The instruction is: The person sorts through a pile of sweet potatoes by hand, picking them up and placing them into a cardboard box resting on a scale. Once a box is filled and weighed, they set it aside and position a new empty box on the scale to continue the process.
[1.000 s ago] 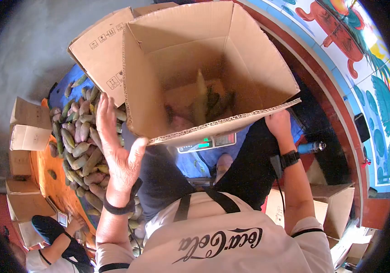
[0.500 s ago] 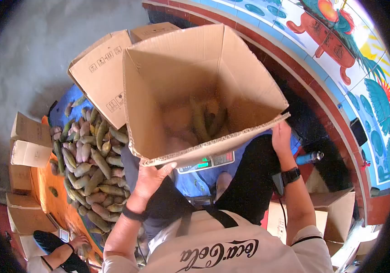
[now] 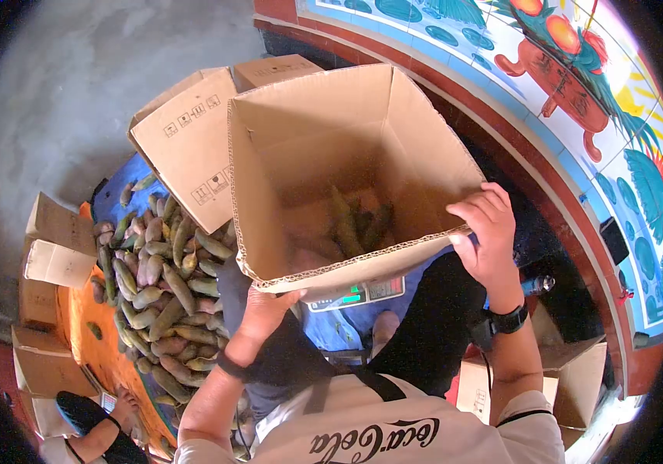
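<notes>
A large open cardboard box (image 3: 312,155) stands in front of me, over a scale (image 3: 358,295) with a lit green display. Several long green vegetables (image 3: 347,224) and some pinkish ones lie at its shadowed bottom. My left hand (image 3: 269,308) grips the near left corner from below, thumb along the outer wall, the other fingers partly hidden. At the near right corner, my right hand (image 3: 488,232) is closed over the rim, fingers inside and thumb outside.
A heap of long green and pinkish vegetables (image 3: 165,298) lies left on blue and orange sheeting. Another carton (image 3: 184,147) leans beside the box. More cartons (image 3: 57,240) stand far left. Another person's hand (image 3: 125,406) shows lower left. A painted tile wall (image 3: 548,116) curves along the right.
My right hand has moved up from the outer corner and now wraps its fingers over the rim. The box appears slightly lower and further right in view; my left hand stays at its corner.
</notes>
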{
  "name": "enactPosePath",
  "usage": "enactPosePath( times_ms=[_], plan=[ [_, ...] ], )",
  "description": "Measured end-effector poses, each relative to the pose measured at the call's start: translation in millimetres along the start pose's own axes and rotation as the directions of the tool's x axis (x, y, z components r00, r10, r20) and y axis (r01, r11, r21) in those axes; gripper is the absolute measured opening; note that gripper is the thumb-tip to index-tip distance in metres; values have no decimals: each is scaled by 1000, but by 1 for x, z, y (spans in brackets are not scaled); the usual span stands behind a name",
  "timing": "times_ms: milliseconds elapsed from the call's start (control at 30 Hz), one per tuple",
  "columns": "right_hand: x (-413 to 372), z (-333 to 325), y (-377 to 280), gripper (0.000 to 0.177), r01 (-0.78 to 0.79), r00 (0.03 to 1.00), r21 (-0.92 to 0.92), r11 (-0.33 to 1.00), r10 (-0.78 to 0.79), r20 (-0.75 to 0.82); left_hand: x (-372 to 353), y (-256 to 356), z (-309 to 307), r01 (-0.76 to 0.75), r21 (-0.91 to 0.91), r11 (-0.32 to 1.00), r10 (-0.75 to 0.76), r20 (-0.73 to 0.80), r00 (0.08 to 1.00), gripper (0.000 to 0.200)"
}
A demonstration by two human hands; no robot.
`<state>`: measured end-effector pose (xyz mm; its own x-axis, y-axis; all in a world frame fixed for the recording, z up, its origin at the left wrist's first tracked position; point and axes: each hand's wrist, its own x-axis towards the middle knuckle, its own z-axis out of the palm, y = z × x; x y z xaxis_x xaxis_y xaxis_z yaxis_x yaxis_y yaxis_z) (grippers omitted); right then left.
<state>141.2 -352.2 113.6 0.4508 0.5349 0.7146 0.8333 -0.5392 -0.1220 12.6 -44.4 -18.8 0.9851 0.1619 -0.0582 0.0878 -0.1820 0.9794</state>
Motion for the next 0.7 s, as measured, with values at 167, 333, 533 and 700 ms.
enactPosePath(
  times_ms=[167,333,533,700],
  plan=[
    [-16,-6,4,28,-36,999,-52,998,38,38,6,1,5,-67,79,995,72,-59,996,42],
    [-29,-7,-3,28,-27,1000,-86,996,27,2,17,19,3,-149,195,969,163,-54,985,48],
    [-19,3,1,29,-63,997,-167,984,56,-47,39,22,-6,-161,228,960,167,-7,986,50],
    [-11,12,-14,31,-68,998,-207,976,68,-8,29,19,-19,-109,302,947,111,12,994,49]
  ],
)
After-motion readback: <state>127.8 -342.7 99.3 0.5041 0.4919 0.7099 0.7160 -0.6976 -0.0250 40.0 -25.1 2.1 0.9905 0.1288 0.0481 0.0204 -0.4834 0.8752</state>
